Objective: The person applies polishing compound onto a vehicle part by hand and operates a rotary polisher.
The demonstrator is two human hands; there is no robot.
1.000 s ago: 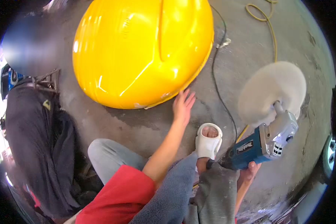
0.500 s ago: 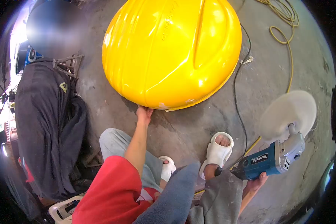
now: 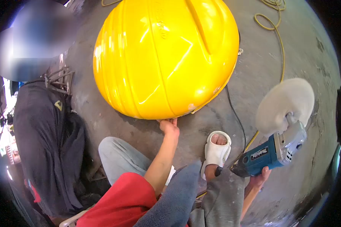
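Note:
A large glossy yellow moulded shell (image 3: 140, 75) with ridges and raised lettering rests on the floor in front of me. My left hand (image 3: 169, 128) grips its near lower rim, with the fingertips partly hidden beneath the edge. Beside my leg on the right, my right hand (image 3: 260, 178) supports a teal and silver Makita polisher (image 3: 267, 154) from below, its fingers curled round the body. A round off-white buffing pad (image 3: 282, 104) is fitted to the polisher's spindle and faces up and away. A blue-grey towel (image 3: 174, 196) lies over my lap.
Dark cloth (image 3: 45, 143) covers something bulky at the left, near a metal frame (image 3: 60, 79). A black cord (image 3: 235, 109) runs across the concrete floor (image 3: 250, 83) from the shell towards the polisher. A yellow hose (image 3: 282, 53) trails from the upper right. My white clog (image 3: 217, 151) is between shell and polisher.
The yellow shell has turned counterclockwise, its near rim shifting right together with my left hand. The polisher stays in my right hand, and the view has shifted slightly.

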